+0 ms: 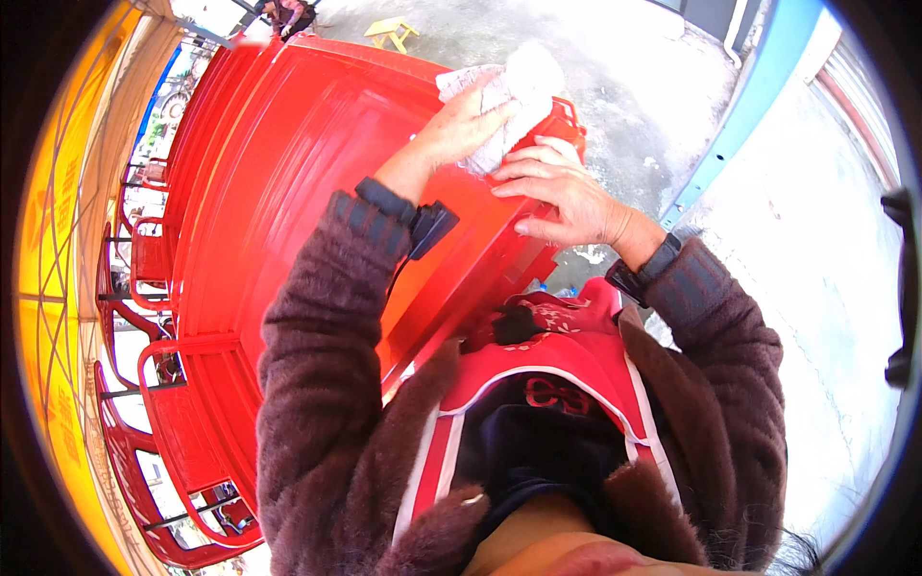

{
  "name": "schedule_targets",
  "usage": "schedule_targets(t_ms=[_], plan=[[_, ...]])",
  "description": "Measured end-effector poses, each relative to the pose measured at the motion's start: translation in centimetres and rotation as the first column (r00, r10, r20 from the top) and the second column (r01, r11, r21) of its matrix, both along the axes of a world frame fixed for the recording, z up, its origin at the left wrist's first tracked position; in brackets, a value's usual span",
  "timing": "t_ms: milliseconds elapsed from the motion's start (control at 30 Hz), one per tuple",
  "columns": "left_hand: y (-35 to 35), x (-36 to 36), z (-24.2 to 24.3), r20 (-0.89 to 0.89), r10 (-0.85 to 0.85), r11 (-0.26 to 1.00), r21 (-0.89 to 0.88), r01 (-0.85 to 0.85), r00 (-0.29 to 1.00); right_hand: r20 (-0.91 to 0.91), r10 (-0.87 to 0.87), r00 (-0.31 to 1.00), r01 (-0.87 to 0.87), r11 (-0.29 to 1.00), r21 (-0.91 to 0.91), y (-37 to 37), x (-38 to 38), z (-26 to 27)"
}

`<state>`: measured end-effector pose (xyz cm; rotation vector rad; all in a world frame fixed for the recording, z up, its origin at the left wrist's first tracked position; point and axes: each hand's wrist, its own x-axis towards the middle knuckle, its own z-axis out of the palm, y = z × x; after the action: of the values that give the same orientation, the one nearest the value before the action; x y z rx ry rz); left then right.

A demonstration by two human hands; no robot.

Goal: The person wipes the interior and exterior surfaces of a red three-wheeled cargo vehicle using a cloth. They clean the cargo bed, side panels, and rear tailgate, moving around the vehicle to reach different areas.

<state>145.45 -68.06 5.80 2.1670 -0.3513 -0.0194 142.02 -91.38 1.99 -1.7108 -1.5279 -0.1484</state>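
Note:
A large red painted metal panel [310,144], apparently part of a vehicle's cargo bed, stretches away in front of me and to the left. My left hand [464,126] has its fingers over a crumpled white cloth [490,147], which lies against the red metal near its right-hand end. The cloth's far part is washed out by glare. My right hand [565,191] rests beside the cloth on the panel's edge, fingers spread. I see nothing gripped in it, though some fingertips are hard to make out. Dark straps circle both wrists, with a small black device on each.
A light blue metal post [742,122] slants up on the right by a pale wall. Red tubular rails [155,353] run along the left, beside a yellow banner [54,237] bearing writing. At the far side are a yellow stool [389,32] and another person [288,16].

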Motion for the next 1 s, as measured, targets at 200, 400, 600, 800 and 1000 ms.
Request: schedule_targets(t_ms=[200,400,600,800,1000], plan=[[-3.3,-7.3,2.2,0.199,-0.328,0.921,0.285,0.265,0.924,-0.851,0.217,0.477,0.138,0.938,0.317,-6.2,-1.3,-1.9],[-1.9,-14.6,3.8,0.103,-0.319,0.871,0.423,0.248,0.942,-0.878,-0.223,0.423,0.372,0.927,-0.056,-12.2,-0.6,-8.7],[-3.9,-21.5,4.1,0.153,-0.399,0.596,0.793,0.129,0.904,-0.879,-0.328,0.346,0.277,0.931,-0.238,-13.5,-2.9,-11.2],[-6.0,-19.9,3.4,0.257,-0.501,0.593,0.797,0.111,0.827,-0.911,-0.014,0.412,0.006,1.0,-0.013,-9.6,-7.3,-6.7],[-10.6,-16.2,2.7,0.374,-0.58,0.676,0.717,0.172,0.723,-0.744,0.005,0.668,0.21,0.958,0.195,-3.2,-8.7,-6.7]])
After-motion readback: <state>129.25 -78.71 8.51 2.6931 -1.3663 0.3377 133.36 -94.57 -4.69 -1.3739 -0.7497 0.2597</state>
